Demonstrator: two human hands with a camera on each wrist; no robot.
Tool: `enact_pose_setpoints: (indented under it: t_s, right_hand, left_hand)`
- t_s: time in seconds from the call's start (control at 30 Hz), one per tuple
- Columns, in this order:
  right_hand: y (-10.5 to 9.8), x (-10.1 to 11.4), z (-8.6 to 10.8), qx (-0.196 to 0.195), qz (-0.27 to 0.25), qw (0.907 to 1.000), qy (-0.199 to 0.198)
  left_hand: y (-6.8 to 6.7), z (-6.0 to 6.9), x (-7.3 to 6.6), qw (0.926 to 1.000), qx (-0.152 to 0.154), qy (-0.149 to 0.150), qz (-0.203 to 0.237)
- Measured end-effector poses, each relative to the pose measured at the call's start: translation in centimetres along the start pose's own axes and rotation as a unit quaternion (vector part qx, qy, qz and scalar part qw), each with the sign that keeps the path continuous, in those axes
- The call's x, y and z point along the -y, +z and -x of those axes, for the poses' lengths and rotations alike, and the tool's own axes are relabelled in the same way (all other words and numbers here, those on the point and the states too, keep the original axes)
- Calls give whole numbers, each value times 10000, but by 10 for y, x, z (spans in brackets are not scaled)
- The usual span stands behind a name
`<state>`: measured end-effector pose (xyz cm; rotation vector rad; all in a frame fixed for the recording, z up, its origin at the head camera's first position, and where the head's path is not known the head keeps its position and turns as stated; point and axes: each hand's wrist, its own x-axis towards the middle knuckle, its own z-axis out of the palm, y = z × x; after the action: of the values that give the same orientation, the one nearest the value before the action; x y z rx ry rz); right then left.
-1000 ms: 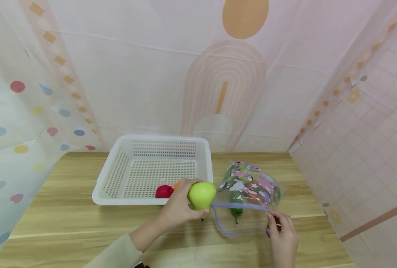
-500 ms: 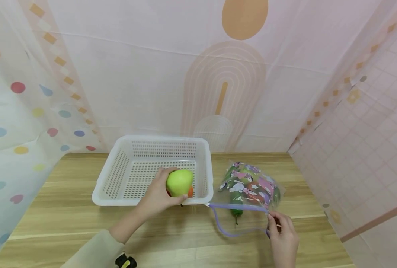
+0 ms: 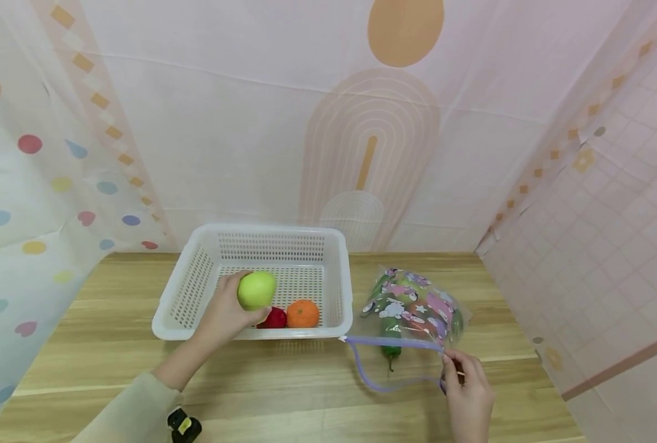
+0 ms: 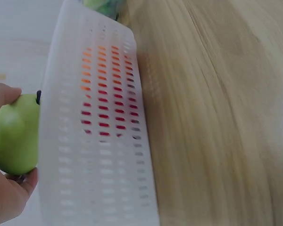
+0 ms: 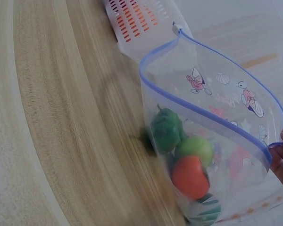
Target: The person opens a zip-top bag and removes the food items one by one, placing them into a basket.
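Note:
My left hand point(image 3: 225, 311) holds a green pear point(image 3: 257, 290) over the white plastic basket point(image 3: 336, 277), its fingers and thumb curled around the fruit. In the left wrist view, the pear point(image 4: 16, 134) shows a dark stem beside the basket wall. Inside the basket, a red fruit point(image 3: 273, 318) and an orange point(image 3: 303, 314) lie side by side near the front. My right hand point(image 3: 468, 391) pinches the corner of a clear printed zip bag point(image 5: 236, 162) with a purple rim. The bag's mouth gapes. Through its side show green peppers point(image 5: 166, 131), a tomato point(image 5: 191, 177) and a round green item point(image 5: 195, 149).
The wooden table point(image 3: 306, 400) runs back to a patterned cloth wall point(image 3: 239, 141). Basket and bag stand next to each other, basket on the left. A black wrist device point(image 3: 184, 426) is at my left sleeve point(image 3: 134, 409).
My left hand has carried the pear leftward from beside the bag to above the basket, uncovering the orange. My right hand has stayed at the bag's corner.

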<state>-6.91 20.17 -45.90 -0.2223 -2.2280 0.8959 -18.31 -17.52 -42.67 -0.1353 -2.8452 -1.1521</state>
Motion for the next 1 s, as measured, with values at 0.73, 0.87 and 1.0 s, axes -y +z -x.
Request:
enact_pose_setpoints:
  t_s: [0.73,0.87,1.0]
  right_hand:
    - [1,-3,0,-57,-33,10000,-18]
    - [2,-5,0,-65,12,10000,-33]
    - [2,-5,0,-72,31,10000,4]
  left_hand:
    - [-9,-24,31,9822,1148,-370,-1439]
    - [-8,-26,34,9784,1353,-578,-1454]
    - [-7,-29,35,9773,1435,-588,-1443]
